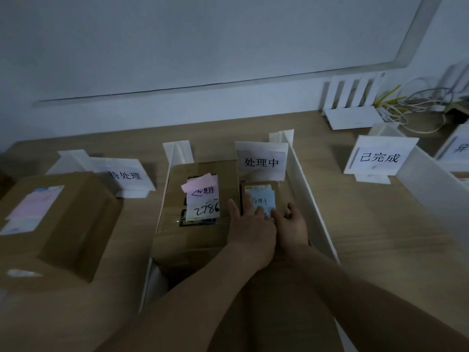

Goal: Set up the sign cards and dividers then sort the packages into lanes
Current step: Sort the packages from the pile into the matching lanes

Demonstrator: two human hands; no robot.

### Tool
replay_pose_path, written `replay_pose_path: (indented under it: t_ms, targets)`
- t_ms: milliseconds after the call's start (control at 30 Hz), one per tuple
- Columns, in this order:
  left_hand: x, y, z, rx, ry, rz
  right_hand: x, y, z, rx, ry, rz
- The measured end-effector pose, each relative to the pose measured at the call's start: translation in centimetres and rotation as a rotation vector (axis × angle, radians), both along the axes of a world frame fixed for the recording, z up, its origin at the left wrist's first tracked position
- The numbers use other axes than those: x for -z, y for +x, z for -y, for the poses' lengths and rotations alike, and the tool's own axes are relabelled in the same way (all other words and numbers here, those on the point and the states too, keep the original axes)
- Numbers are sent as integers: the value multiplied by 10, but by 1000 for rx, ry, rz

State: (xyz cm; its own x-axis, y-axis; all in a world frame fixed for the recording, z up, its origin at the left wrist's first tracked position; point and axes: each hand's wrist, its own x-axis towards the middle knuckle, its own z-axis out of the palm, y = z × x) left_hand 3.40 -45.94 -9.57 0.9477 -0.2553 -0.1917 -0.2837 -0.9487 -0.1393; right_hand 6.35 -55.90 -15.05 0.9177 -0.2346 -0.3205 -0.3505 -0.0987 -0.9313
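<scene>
**Position.** The small box point(258, 188) lies on the table point(380, 224) in the middle lane, just in front of the middle sign point(261, 161). It is flanked by the big box point(198, 232) and the right divider point(311, 196).

**Hands.** The left hand point(251, 226) lies on the small box with fingers point(259, 212) straight and together and the thumb spread towards the big box. The right hand point(293, 224) is at the box's near right corner. One fingertip touches the blue note point(264, 200); whether its other fingers clasp the box cannot be told.

**Handling, as judged.**
- Small corrugated carton, stiff and probably light, with dry faces that are not slippery.
- Best held by its two long sides, not by the top.
- The note looks loosely stuck and could shift or peel under a sliding finger.
- The dividers appear thin and freestanding, so a knock may topple them.

**Count.**
- Boxes in view: three. These are the small box, the big box, and another point(58, 219) in the left lane.
- Signs: four, the last cut off at the right edge.
- Dividers plainly seen: three.
</scene>
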Motion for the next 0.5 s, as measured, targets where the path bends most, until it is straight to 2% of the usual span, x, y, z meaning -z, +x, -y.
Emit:
replay_pose_path:
  t_ms: [300,500]
  targets:
    - [-35,-37,-29,28,-131,96,-44,-28,-1,84,-72,26]
    - [-68,-77,-72,22,-206,216,-97,-73,-20,140,-96,172]
